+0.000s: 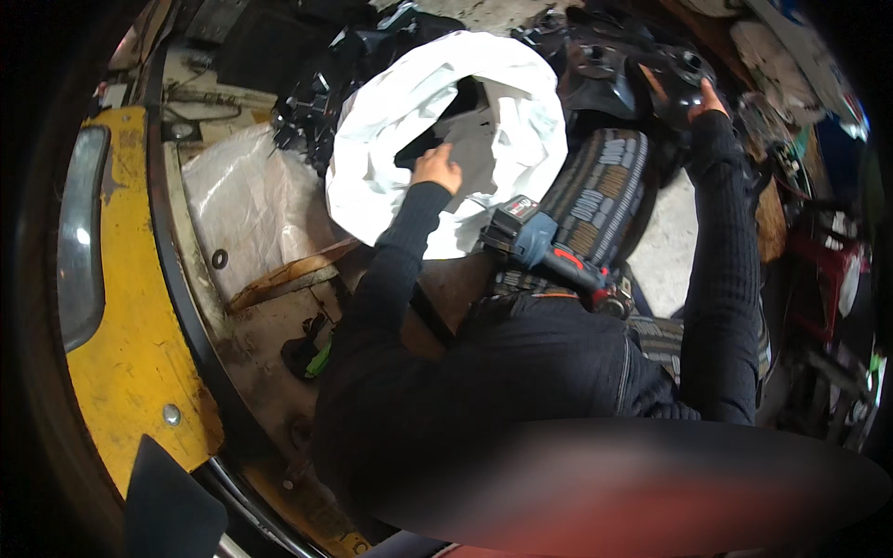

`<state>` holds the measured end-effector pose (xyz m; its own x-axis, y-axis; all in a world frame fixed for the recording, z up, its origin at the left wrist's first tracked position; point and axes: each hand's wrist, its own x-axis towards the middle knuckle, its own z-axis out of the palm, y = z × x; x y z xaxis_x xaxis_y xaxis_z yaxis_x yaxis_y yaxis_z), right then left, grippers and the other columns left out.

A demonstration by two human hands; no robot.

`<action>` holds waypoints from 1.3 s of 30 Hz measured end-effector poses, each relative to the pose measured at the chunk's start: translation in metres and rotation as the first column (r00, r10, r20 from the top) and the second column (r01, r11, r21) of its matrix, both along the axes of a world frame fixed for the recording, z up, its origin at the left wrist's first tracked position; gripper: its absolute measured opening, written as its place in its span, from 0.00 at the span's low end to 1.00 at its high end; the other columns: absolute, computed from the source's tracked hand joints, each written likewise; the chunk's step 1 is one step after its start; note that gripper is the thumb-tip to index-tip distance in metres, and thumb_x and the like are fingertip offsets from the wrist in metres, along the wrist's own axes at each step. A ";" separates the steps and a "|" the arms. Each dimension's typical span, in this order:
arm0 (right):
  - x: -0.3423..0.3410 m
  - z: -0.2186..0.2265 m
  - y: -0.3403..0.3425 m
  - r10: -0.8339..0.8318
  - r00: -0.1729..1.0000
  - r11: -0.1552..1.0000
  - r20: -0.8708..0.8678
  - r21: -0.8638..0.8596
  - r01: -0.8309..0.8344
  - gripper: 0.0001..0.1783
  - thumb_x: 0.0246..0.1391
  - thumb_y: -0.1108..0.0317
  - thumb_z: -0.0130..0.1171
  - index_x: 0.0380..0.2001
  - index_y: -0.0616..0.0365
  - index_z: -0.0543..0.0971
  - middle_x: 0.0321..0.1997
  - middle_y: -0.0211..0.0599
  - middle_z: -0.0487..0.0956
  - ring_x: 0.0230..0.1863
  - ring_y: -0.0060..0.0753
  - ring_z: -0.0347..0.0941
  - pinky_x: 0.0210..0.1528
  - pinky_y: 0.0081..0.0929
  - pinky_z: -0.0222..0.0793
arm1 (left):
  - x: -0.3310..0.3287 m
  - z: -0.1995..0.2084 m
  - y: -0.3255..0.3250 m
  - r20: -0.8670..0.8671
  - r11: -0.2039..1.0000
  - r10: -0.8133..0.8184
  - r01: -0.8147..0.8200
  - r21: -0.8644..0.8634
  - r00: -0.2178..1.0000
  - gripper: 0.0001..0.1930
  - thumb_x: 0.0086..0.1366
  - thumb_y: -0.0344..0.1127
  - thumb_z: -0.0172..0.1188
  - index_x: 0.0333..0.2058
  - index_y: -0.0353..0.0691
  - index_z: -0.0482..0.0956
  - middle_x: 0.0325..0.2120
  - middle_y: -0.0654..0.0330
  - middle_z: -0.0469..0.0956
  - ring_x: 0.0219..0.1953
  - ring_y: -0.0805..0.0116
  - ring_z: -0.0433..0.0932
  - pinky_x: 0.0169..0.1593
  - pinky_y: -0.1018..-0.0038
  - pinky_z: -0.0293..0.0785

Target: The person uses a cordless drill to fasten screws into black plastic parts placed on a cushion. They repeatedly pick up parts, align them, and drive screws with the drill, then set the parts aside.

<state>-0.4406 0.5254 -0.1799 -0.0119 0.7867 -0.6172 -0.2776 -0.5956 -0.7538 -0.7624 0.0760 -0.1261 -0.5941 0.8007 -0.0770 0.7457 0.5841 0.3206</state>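
Apparently at a reaching stage: holding the left hand [437,171] at the open mouth of the white sack [365,177], with fingers loosely open, and touching a glossy black part [673,88], right of the sack, with the right hand [710,99]. Cannot tell whether gripping it, with those fingers mostly hidden. Probably calls next for a secure hold before any lifting. Can see bold repeated lettering on the patterned trousers [600,191] and small print on the cordless tool [549,249], both beside the sack.

Glossy black plastic part [662,86] and crinkled white plastic bag [372,126]
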 end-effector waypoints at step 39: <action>0.321 -0.073 -0.249 -0.159 0.700 0.973 -0.696 0.010 0.230 0.26 0.57 0.76 0.48 0.60 0.60 0.61 0.45 0.40 0.77 0.33 0.19 0.73 0.30 0.15 0.72 | 0.110 0.366 0.098 0.312 0.857 -0.510 0.443 0.264 0.801 0.10 0.59 0.36 0.58 0.23 0.36 0.78 0.15 0.69 0.71 0.18 0.81 0.66 0.21 0.80 0.61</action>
<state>-0.1192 0.2764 -0.2524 -0.2446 0.8706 -0.4268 -0.8410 -0.4096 -0.3534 -0.6524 0.1744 0.2401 -0.0903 0.9949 -0.0447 0.7272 0.0965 0.6796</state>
